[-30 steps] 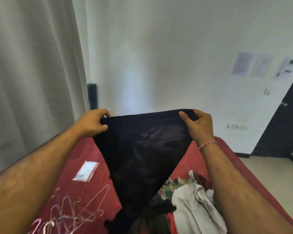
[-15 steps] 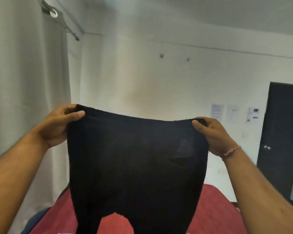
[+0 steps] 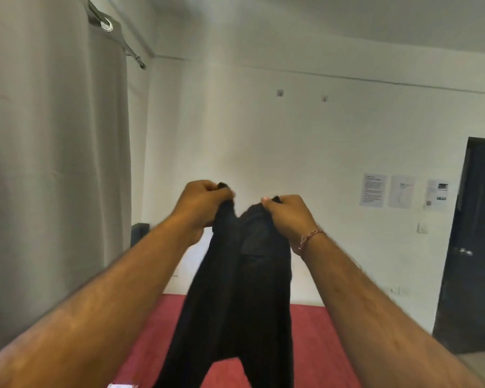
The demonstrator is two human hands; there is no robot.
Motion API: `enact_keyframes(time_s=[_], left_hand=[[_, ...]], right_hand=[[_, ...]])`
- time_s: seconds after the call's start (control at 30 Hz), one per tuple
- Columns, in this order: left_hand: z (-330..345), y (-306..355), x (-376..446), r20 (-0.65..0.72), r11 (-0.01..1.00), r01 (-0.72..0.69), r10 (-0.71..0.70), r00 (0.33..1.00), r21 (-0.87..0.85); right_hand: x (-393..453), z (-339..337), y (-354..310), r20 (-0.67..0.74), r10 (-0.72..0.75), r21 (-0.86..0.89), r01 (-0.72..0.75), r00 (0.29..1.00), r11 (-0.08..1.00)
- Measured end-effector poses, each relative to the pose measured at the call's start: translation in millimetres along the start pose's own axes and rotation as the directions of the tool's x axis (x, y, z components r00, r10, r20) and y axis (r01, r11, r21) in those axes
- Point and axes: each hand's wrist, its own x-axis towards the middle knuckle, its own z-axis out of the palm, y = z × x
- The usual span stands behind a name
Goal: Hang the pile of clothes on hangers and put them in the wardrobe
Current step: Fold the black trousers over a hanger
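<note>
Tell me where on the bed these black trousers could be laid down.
Bare red bed cover shows between the hanging black trousers and the right forearm, and a strip between the trousers and left forearm. Near the bottom edge, a white object crowds the left strip.

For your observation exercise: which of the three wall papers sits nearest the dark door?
The right-hand paper, with the dark picture; the other two hang further left.
</note>
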Motion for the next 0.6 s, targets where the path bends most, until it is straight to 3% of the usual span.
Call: enact_keyframes(time_s=[0.13,0.2,0.33,0.4,0.47,0.53,0.6], left_hand=[[19.3,20.4,-6.5,0.136,0.968,-0.2,0.18,0.974,0.149],[11.7,21.6,-1.1,0.207,0.93,-0.302,0.259,0.943,0.211],[-21.5,7.2,19.8,0.349,0.75,-0.529,0.41,0.843,0.397],[-43.4,-8.4,27.3,0.316,0.814,-0.398,0.279,0.907,0.423],[-61.6,-23.6,30.8,0.369,0.967,-0.15,0.066,0.927,0.206],[-71.2,-37.7,34.0,0.535,0.997,-0.02,0.055,0.843,-0.071],[-69.0,-37.5,31.1,0.634,0.982,-0.032,0.146,0.759,-0.187]], right_hand=[[-8.2,7.0,-33.9,0.154,-0.044,0.264,0.002,0.987,0.964],[-10.6,2.9,-34.4,0.236,-0.087,0.3,0.013,0.968,0.954],[-7.8,-3.3,-23.2,0.162,-0.115,0.268,0.068,0.98,0.961],[-9.5,-7.3,-23.9,0.186,-0.144,0.403,0.058,0.972,0.914],[-10.8,-14.3,-26.9,0.226,-0.237,0.547,0.078,0.945,0.833],[-11.9,-21.8,-29.9,0.231,-0.345,0.633,0.128,0.91,0.763],[-6.9,-29.1,-28.5,0.213,-0.405,0.672,0.168,0.889,0.721]])
